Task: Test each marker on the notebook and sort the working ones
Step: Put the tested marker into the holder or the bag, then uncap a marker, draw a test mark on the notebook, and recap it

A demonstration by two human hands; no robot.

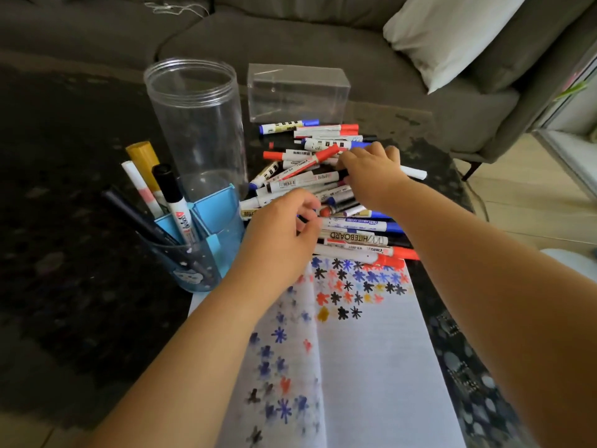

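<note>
We see a dark, mottled table [80,253] carrying everything. An open notebook [371,367] lies on it nearest us, its pages dotted with coloured star marks. Beyond the notebook's far edge sprawls a heap of markers [310,176], some overlapping the paper. To the left stand a tall clear jar [197,124], upright, and just in front of it a blue holder [213,221] beside a tinted cup [190,270] with a few markers upright inside. A clear rectangular box [298,92] sits behind the heap.
</note>
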